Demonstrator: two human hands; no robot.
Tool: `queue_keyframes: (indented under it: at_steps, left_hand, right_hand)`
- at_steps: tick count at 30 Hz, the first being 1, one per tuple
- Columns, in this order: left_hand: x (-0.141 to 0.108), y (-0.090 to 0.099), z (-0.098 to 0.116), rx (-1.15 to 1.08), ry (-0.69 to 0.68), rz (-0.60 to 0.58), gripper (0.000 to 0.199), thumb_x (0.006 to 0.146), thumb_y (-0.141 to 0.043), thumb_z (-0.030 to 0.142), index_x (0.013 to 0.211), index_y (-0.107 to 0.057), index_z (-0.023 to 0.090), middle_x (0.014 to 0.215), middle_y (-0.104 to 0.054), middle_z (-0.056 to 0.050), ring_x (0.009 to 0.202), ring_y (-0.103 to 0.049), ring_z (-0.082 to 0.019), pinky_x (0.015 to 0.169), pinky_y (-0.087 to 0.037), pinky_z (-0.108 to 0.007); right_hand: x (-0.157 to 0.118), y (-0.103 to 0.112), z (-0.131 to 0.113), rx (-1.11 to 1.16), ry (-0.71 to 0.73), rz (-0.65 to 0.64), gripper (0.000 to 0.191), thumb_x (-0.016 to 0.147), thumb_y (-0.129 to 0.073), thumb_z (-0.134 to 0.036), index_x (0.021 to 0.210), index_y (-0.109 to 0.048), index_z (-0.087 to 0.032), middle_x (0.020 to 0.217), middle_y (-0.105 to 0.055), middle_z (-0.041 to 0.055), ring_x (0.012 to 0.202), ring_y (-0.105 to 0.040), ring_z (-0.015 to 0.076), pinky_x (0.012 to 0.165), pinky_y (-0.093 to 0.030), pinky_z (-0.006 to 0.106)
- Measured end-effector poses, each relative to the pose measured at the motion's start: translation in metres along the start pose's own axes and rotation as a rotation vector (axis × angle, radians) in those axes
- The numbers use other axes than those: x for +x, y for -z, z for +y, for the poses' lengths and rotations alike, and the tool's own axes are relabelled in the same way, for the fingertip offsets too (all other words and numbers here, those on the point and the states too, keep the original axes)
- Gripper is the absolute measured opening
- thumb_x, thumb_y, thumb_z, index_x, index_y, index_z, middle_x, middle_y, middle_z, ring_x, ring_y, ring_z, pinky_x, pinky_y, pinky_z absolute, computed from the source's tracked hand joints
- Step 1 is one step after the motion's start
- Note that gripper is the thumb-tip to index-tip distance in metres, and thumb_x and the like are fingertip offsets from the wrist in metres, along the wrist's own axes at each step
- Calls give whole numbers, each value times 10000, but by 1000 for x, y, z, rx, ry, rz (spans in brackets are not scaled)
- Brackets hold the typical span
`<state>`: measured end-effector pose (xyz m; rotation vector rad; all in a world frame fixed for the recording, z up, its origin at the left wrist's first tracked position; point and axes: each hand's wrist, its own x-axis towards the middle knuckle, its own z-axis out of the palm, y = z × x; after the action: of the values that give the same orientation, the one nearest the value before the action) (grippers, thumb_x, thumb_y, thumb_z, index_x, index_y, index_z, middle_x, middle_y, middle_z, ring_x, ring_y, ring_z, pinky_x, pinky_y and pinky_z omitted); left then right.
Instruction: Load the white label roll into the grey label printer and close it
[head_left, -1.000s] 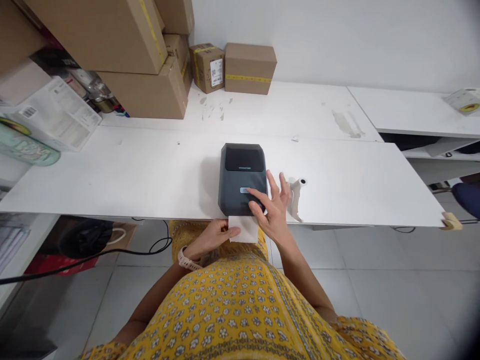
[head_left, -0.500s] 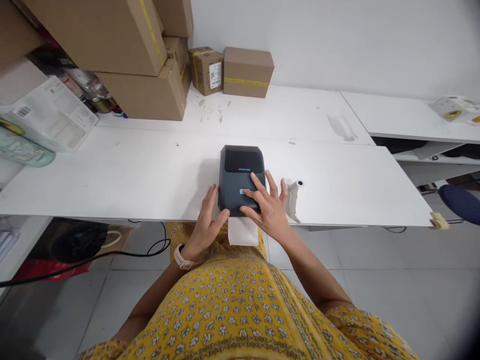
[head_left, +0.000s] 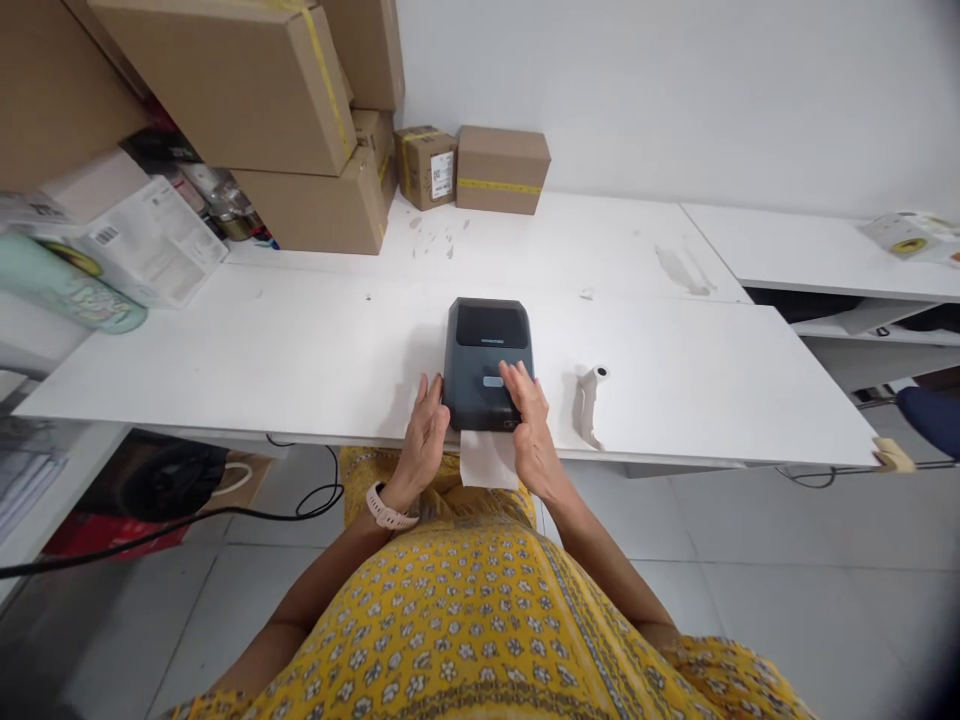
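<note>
A dark grey label printer stands at the front edge of the white table, with a light button on its top. From its front a strip of white paper hangs over the edge. My left hand is open along the printer's left side, fingers stretched out; whether it presses on the casing is hard to tell. Over the printer's right front corner is my right hand, open, fingers extended together and holding nothing. To the right lies a small paper roll with a loose curled tail.
Stacked cardboard boxes fill the back left, with a small labelled box and a wider box by the wall. A mint green bottle lies at the left. A black cable hangs below the table.
My right hand has drawn back from the button to the printer's right side, its spread fingers coming together. My left hand has stayed at the left side. The camera view has shifted slightly.
</note>
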<state>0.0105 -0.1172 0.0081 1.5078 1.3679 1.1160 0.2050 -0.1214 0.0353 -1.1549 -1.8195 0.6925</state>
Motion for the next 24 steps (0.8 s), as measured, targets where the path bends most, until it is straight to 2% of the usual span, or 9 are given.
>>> queue_keyframes:
  at_steps: [2, 4, 6, 8, 12, 15, 21, 24]
  left_hand:
    - [-1, -1, -2, -2, -7, 1, 705, 1038, -285, 643, 1619, -327, 246, 1728, -230, -59, 1626, -65, -226, 1331, -125, -478]
    - [-3, -3, -6, -16, -4, -4, 688, 1044, -295, 625, 1629, -298, 264, 1736, -202, -48, 1625, -75, -224, 1333, -112, -472]
    - [-5, -6, -9, -41, -7, -5, 692, 1039, -334, 618, 1640, -259, 282, 1744, -173, -43, 1624, -96, -236, 1334, -112, -466]
    - [-7, -10, -11, -92, -22, -5, 712, 1031, -373, 615, 1647, -232, 286, 1742, -181, -53, 1618, -139, -251, 1331, -141, -460]
    - [-8, -16, -10, -187, -44, -1, 722, 1028, -385, 613, 1651, -209, 293, 1735, -216, -61, 1607, -191, -254, 1325, -179, -444]
    - [-9, -18, -11, -167, -25, 8, 729, 1026, -354, 636, 1654, -195, 301, 1743, -187, -55, 1615, -157, -252, 1331, -148, -454]
    - [-10, -19, -19, -42, -42, 65, 707, 1012, -265, 692, 1640, -234, 369, 1762, -41, 23, 1629, 4, -264, 1336, -59, -490]
    - [-3, -11, -11, 28, -81, 69, 731, 998, -196, 729, 1633, -258, 371, 1762, -37, 29, 1628, 35, -265, 1328, -41, -521]
  right_hand:
    - [-1, -4, 2, 86, -50, 77, 742, 1000, -166, -734, 1654, -64, -400, 1754, -146, -39, 1626, -127, 277, 1321, -143, 589]
    - [-6, -13, 11, 209, -167, 214, 737, 1016, -176, -699, 1660, -47, -366, 1766, -59, -27, 1628, -119, 272, 1313, -192, 577]
    - [-10, -22, 22, 329, -283, 312, 705, 1038, -195, -644, 1663, -87, -335, 1764, -93, -2, 1625, -141, 261, 1311, -199, 569]
    - [-14, -29, 29, 396, -330, 353, 687, 1045, -239, -618, 1656, -163, -314, 1754, -160, 17, 1620, -168, 256, 1313, -190, 560]
    - [-15, -32, 32, 402, -300, 374, 680, 1035, -299, -628, 1632, -278, -302, 1731, -250, 22, 1613, -195, 246, 1321, -159, 543]
    - [-14, -30, 32, 415, -301, 377, 684, 1030, -313, -637, 1626, -302, -301, 1724, -270, 19, 1611, -204, 248, 1323, -145, 544]
    - [-16, -24, 30, 308, -271, 314, 710, 1020, -274, -677, 1637, -258, -325, 1732, -247, 4, 1609, -210, 243, 1319, -175, 526]
    - [-10, -12, 25, 170, -215, 259, 734, 1019, -184, -689, 1648, -216, -313, 1740, -217, 29, 1609, -210, 267, 1305, -193, 576]
